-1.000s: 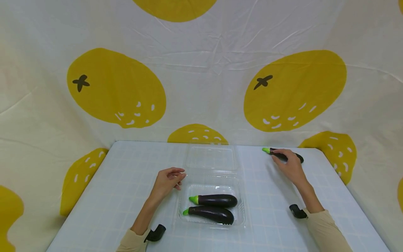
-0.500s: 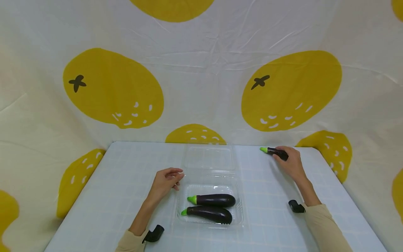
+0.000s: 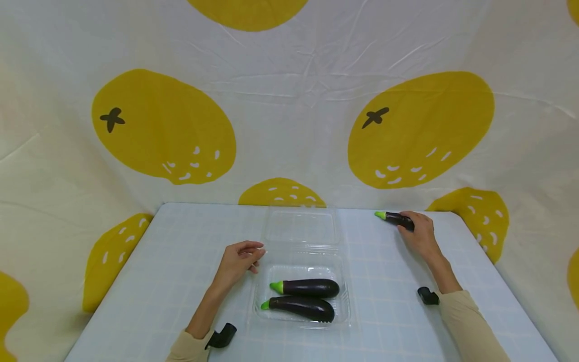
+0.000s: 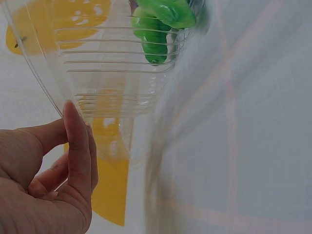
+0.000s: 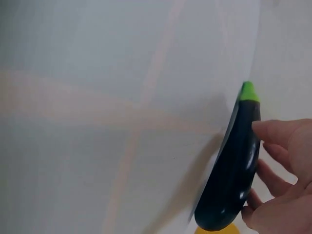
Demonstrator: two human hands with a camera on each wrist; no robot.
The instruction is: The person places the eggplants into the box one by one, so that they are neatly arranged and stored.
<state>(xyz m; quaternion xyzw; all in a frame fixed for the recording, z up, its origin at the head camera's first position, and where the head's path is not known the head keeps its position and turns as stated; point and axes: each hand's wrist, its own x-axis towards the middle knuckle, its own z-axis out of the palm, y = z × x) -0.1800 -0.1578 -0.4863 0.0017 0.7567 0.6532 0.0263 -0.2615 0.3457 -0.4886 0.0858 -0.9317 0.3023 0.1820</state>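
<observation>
At the back right of the table my right hand (image 3: 420, 234) grips a dark purple eggplant (image 3: 398, 220) with a bright green stem end pointing left. In the right wrist view the fingertips lie along one side of this eggplant (image 5: 233, 165); in the head view the hand covers its rounded end. My left hand (image 3: 237, 261) pinches the rim of a clear plastic clamshell container (image 4: 73, 73) between thumb and finger. The container's lid (image 3: 300, 226) lies folded back. Inside the base are an upper eggplant (image 3: 312, 287) and a lower eggplant (image 3: 300, 307), side by side with green ends left.
A pale checked cloth covers the table (image 3: 190, 226). Close behind it hangs a white curtain (image 3: 289, 125) printed with big yellow fruit. Black wrist-worn devices (image 3: 222, 336) stick out near both cuffs.
My right hand has shifted slightly right along the eggplant, whose rounded end is now hidden behind it. The left hand, the container and the two eggplants inside have stayed put.
</observation>
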